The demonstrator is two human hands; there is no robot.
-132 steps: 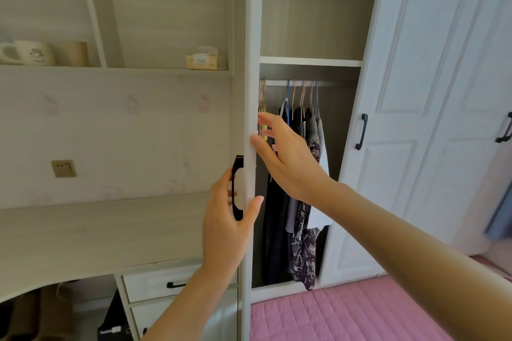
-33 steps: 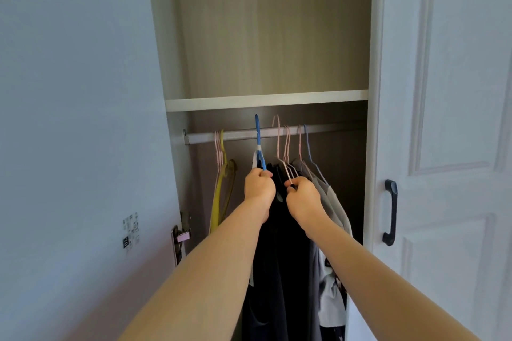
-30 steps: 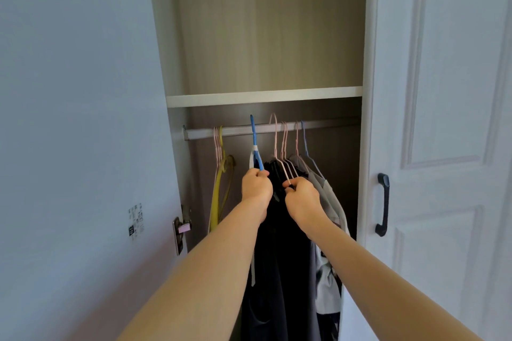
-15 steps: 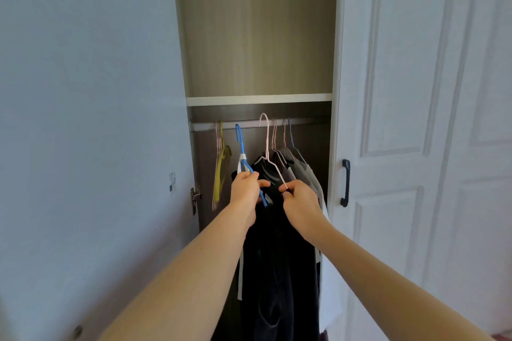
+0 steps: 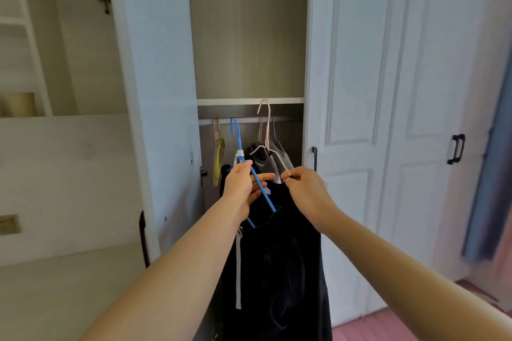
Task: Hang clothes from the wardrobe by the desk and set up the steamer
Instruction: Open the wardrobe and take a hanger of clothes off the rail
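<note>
The wardrobe stands open, its rail (image 5: pixel 249 121) running under a shelf. My left hand (image 5: pixel 242 185) grips a blue hanger (image 5: pixel 238 144) whose hook is off the rail. My right hand (image 5: pixel 306 191) pinches the wire of a pink hanger (image 5: pixel 265 124), its hook lifted above the rail. Dark clothes (image 5: pixel 279 263) hang from these hangers in front of the wardrobe opening. Grey garments (image 5: pixel 279 152) on more hangers remain on the rail behind. A yellow hanger (image 5: pixel 219 149) hangs at the rail's left end.
The open wardrobe door (image 5: pixel 155 91) stands edge-on at my left, with the desk top (image 5: pixel 63 285) and wall shelves beyond it. Shut white doors (image 5: pixel 388 119) with black handles fill the right. A blue cloth (image 5: pixel 490 174) hangs at the far right.
Both hands have pulled the blue and pink hangers with the dark clothes off the rail and toward me. I have stepped back, so the desk side shows again.
</note>
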